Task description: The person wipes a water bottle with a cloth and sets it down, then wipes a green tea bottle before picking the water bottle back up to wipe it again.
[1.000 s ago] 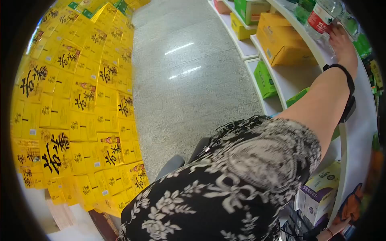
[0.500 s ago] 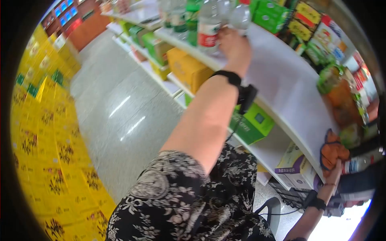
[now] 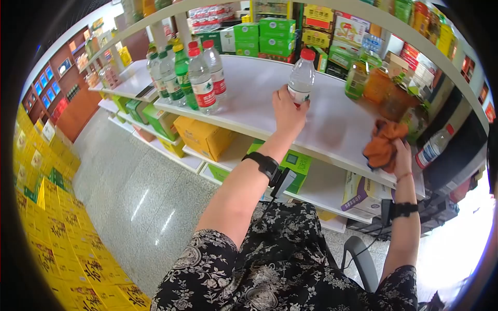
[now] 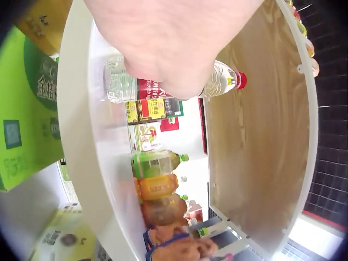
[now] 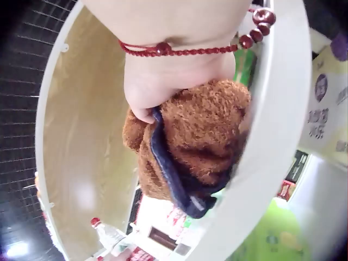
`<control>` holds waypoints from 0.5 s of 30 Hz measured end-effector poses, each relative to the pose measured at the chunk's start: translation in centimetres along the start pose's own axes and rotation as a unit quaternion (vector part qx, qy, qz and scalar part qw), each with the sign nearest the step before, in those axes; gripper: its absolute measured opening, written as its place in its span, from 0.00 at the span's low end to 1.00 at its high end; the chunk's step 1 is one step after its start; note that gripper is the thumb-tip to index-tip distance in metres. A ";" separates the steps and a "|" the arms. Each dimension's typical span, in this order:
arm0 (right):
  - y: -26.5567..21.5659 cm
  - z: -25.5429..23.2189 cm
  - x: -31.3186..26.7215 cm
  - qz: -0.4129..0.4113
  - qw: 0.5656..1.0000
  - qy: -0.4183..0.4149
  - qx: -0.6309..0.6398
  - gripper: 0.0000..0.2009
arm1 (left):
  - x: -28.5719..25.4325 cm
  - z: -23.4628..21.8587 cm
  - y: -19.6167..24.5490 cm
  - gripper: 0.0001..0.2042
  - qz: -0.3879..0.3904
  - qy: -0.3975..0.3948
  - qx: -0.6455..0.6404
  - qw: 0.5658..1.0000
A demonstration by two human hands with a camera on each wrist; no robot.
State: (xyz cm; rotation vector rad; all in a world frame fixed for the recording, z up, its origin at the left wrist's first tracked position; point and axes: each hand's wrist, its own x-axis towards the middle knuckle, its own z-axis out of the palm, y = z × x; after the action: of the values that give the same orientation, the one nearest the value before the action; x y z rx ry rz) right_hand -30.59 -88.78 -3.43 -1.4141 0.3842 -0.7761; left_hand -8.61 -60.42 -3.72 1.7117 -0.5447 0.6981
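Note:
My left hand (image 3: pixel 289 111) grips a clear water bottle (image 3: pixel 302 75) with a red cap and red-and-white label, upright over the white shelf (image 3: pixel 332 124). In the left wrist view the hand covers the middle of this bottle (image 4: pixel 120 81). To its left several bottles stand grouped, among them a red-labelled water bottle (image 3: pixel 202 85) and a green bottle (image 3: pixel 183 78). Farther right, at the shelf's front edge, my right hand (image 3: pixel 402 158) holds a bunched orange-brown cloth (image 3: pixel 385 145). The right wrist view shows its fluffy pile and dark blue edging (image 5: pixel 168 168); most fingers are hidden.
Drink bottles (image 3: pixel 358 80) stand behind the cloth, and another water bottle (image 3: pixel 434 146) leans at the far right. An upper shelf (image 3: pixel 332 11) curves overhead. Boxes, including a yellow carton (image 3: pixel 205 137), fill lower shelves. A chair (image 3: pixel 360 262) stands beside me; yellow cartons (image 3: pixel 57 233) line the aisle's left.
The view has swung up and right along the shelf. My left hand, earlier among the grouped bottles, is now to their right with a water bottle. The right hand still holds the cloth.

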 end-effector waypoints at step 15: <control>-4.9 23.7 0.1 -0.057 0.981 -0.172 0.064 0.21 | -1.7 -0.1 -0.1 0.31 0.017 -0.129 0.007 0.991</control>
State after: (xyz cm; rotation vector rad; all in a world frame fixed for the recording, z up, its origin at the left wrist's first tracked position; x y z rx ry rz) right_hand -15.99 -71.32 4.91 -1.4248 -0.0152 -0.6199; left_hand -9.77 -60.33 -4.92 1.8213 -0.7509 0.5068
